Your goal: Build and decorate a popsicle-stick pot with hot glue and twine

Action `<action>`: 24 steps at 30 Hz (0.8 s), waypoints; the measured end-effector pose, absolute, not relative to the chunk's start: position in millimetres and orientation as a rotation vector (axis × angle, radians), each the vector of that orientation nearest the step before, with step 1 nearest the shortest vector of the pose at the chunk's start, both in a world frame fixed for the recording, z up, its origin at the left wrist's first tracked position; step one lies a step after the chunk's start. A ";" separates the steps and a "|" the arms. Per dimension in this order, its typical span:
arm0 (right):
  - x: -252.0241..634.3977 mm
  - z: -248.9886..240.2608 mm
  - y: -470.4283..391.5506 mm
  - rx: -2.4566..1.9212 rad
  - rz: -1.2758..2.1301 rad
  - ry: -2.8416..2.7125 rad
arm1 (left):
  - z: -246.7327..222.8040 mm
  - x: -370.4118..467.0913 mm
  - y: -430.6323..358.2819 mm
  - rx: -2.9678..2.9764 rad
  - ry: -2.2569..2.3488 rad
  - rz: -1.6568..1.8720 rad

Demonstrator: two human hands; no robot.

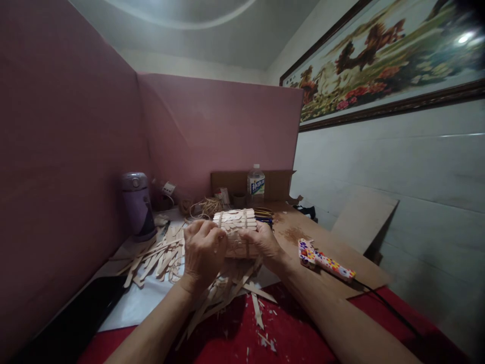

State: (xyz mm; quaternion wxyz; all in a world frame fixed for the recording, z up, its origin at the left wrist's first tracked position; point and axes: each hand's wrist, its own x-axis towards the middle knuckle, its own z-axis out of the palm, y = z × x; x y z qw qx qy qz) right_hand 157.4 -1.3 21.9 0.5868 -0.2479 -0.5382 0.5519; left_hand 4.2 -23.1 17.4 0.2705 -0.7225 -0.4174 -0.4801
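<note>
Pink partition panels (220, 124) back the red-covered table (291, 336). At centre frame, the left hand (204, 247) curls nearly closed, anything pinched there hidden, by the craft-stick box (235, 218) that the right hand (267, 243) clasps at its right end; working its left edge seems in hand, calling next for steady support.

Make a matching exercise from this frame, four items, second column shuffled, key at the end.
Column one
1. Stick piece
2. Flask
3. Glue gun
4. Bottle

Column two
A. Flower-patterned, on the brown board
B. Clear, white-capped
C. Between the left hand and the right hand
D. Purple, upright

Pairs: 1-C, 2-D, 3-A, 4-B
</note>
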 end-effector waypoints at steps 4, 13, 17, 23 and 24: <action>157.0 22.8 -3.1 -0.609 1.281 -1.235 | 17.6 6.5 -22.7 -1.919 -1.147 -1.255; 158.0 17.1 1.8 -0.612 1.239 -1.282 | 15.6 13.3 -23.7 -1.874 -1.259 -1.168; 157.0 17.5 1.8 -0.612 1.235 -1.292 | 14.8 13.0 -24.6 -1.915 -1.271 -1.184; 157.9 19.3 1.3 -0.596 1.258 -1.301 | 16.0 11.2 -23.5 -1.875 -1.136 -1.396; 158.1 19.6 1.1 -0.598 1.248 -1.310 | 15.9 11.3 -22.9 -1.889 -1.113 -1.391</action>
